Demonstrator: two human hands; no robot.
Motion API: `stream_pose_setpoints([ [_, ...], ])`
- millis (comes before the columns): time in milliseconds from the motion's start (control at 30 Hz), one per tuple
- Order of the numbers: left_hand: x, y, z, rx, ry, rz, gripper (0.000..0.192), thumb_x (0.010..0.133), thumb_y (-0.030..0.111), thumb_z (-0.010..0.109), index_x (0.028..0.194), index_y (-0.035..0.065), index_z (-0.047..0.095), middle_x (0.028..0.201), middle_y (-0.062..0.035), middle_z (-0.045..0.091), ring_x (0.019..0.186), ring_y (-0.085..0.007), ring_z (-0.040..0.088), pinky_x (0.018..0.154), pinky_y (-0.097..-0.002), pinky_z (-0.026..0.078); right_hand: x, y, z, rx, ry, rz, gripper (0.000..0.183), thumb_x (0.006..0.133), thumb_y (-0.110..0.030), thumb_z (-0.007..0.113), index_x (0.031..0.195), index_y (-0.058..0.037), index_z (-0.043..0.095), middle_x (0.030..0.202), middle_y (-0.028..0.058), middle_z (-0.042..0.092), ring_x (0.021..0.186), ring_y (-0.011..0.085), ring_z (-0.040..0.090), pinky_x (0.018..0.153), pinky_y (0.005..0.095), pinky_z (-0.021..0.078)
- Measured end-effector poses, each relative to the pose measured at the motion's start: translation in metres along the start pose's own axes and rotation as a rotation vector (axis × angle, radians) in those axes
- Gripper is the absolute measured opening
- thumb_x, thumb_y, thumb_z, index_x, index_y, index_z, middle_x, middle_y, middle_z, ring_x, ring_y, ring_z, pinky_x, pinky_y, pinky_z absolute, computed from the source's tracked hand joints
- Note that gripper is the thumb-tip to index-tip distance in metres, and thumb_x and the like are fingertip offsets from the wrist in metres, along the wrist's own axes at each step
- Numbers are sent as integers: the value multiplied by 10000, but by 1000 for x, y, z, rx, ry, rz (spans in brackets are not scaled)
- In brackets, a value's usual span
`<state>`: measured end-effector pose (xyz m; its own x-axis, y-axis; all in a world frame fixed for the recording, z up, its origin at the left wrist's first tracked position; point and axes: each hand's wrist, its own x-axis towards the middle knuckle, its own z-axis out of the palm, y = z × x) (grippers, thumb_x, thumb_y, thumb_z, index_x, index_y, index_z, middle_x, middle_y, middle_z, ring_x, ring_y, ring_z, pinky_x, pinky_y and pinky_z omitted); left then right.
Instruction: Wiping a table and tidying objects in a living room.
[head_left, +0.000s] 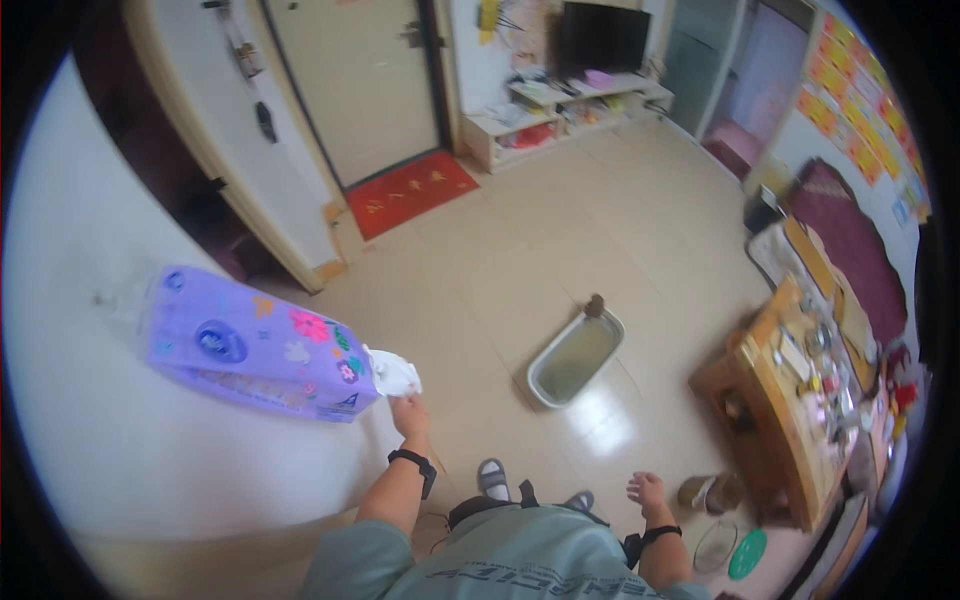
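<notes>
A large purple tissue pack (262, 337) with printed flowers hangs on the white wall to my left. A white tissue (395, 373) sticks out of its lower end. My left hand (409, 414) grips the edge of that tissue, with the wrist just below the pack. My right hand (646, 489) hangs at my right side, holding nothing, its fingers slightly apart. The nearest things to it are a brown stool-like object (709, 493) and the wooden table beyond.
A white-rimmed tub of murky water (577, 358) stands on the tiled floor, a brown object (594, 305) at its far end. A cluttered wooden table (765, 427) is at right. A red doormat (411, 193) lies before the door. A green disc (748, 555) lies near my right.
</notes>
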<state>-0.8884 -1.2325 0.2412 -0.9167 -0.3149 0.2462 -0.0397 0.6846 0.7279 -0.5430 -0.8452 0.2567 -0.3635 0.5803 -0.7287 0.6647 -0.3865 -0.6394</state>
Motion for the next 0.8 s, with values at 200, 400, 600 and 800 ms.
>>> stream_pose_setpoints([
  [200,-84,106,60,-283,-1117,164,359,845,252,526,1072,-25,553,1046,-202,590,998,-325,556,849,-372,418,-24,27,-26,62,83,-43,219,872,-209,534,990,-29,576,864,83,611,753,180,600,626,304,507],
  [400,-209,239,67,-283,-1989,276,396,869,317,555,1071,-23,583,983,-82,620,918,-146,558,811,-301,441,-88,22,-61,320,-12,-1,359,888,-298,520,1153,-57,516,1017,71,571,932,186,555,795,340,486],
  [600,-312,324,59,-111,-2379,489,406,885,283,540,1159,-17,540,1109,-100,589,1027,-179,534,895,-311,406,-98,53,-123,811,-241,-42,437,921,-377,441,1218,-57,458,1098,74,540,1028,200,509,919,375,424],
  [800,-396,374,79,39,-2453,653,414,884,313,547,1133,-16,559,1093,-88,592,1007,-164,532,882,-302,411,-81,79,-204,937,-259,-122,424,913,-334,478,1249,-79,448,1177,72,515,1096,190,481,945,379,390],
])
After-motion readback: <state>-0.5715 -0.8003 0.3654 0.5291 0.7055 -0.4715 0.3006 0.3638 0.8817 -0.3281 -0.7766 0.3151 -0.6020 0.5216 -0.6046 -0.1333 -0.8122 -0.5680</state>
